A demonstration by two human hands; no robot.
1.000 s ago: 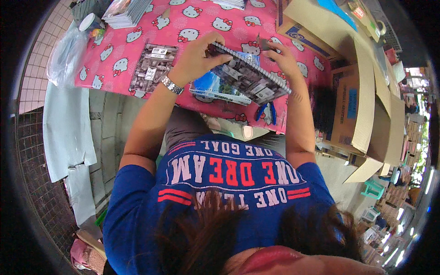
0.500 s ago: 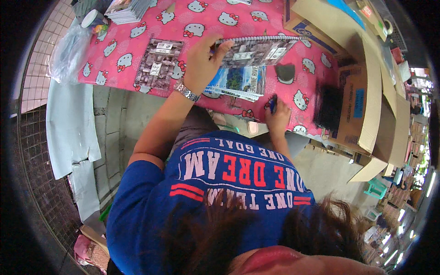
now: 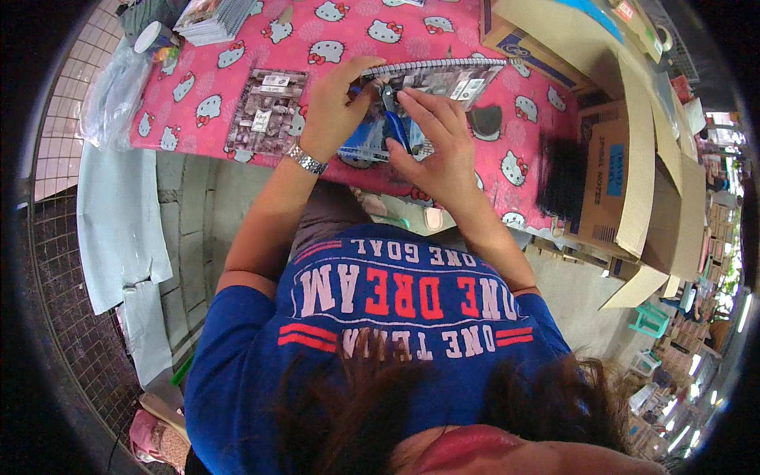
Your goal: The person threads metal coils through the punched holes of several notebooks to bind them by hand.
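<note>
1. Head view, against half a second ago: the right hand (image 3: 439, 146) has come up from the table's near edge, where it lay beside the blue-handled pliers (image 3: 393, 119), and now works at the middle of the spiral notebook (image 3: 427, 91). The left hand (image 3: 336, 107) has stayed on the notebook's left part.
2. The spiral notebook lies flat on the pink cat-print tablecloth (image 3: 237, 71), its wire binding along the far edge, its cover a busy grey and blue picture with small white labels. A second printed cover (image 3: 265, 111) lies just to its left.
3. The left hand rests palm down, fingers curled over the notebook's left end, pressing it; a metal wristwatch (image 3: 306, 160) sits at the wrist.
4. The right hand comes in from the lower right, fingers extended over the notebook, with thumb and fingers closed around the pliers, whose dark tip points toward the binding.
5. An open cardboard box (image 3: 625, 174) stands at the right, well apart from the hands.
</note>
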